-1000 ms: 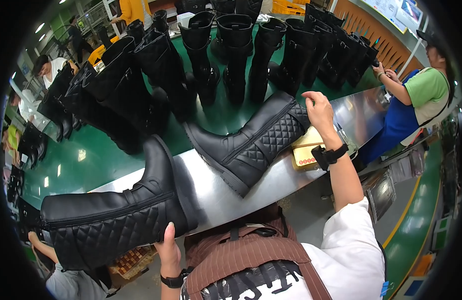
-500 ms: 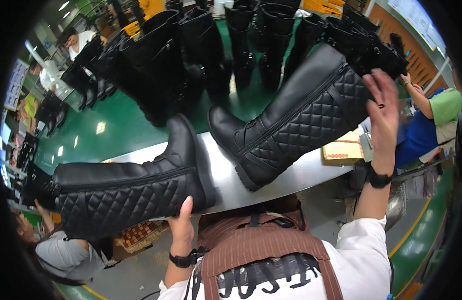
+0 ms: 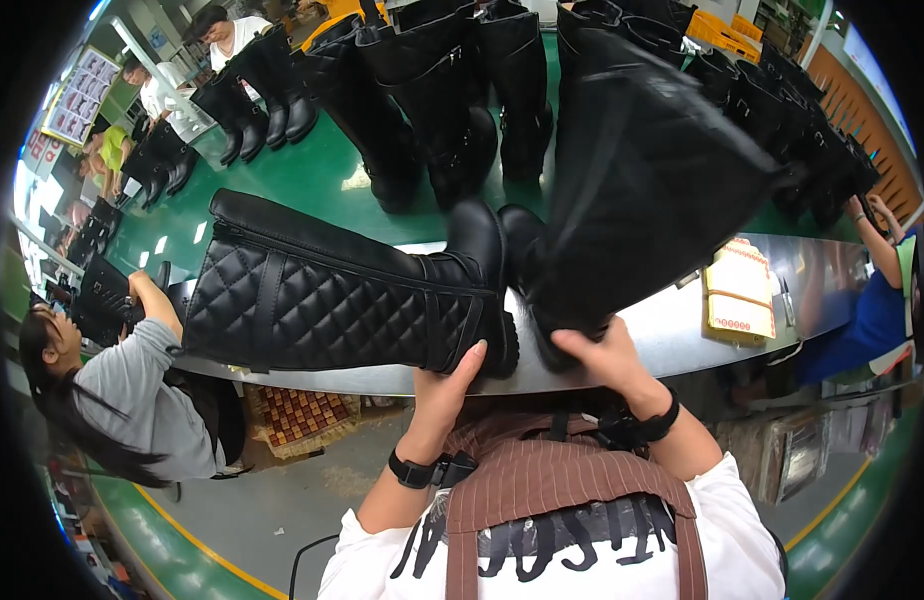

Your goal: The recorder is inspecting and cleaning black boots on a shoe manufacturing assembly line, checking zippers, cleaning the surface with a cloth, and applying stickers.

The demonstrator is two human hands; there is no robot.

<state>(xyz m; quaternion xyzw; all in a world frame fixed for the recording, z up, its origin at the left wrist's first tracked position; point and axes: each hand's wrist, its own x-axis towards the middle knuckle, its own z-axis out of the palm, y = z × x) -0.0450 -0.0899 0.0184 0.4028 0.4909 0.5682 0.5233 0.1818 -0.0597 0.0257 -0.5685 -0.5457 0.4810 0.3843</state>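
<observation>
A tall black boot (image 3: 332,305) with a quilted shaft and a side zip lies on its side, shaft toward the left. My left hand (image 3: 447,390) grips it at the heel end, thumb over the strap, its other fingers hidden beneath. To the right, a second tall black boot (image 3: 652,190) tilts up and away to the right, smeared by motion. My right hand (image 3: 607,358) is closed around its lower end near the heel, thumb showing on the near side. The two feet sit close together above the metal tabletop (image 3: 622,375).
Rows of black boots (image 3: 437,110) stand on the green table (image 3: 252,190) beyond. A banded yellow stack (image 3: 739,290) lies at the right on the metal top. Co-workers sit at the left (image 3: 147,400) and right (image 3: 862,310), others farther back. A checkered cushion (image 3: 302,412) is below the left edge.
My right hand has moved from the top of the right boot's shaft down to its heel end. That boot has turned and tilted, and the left boot has shifted right.
</observation>
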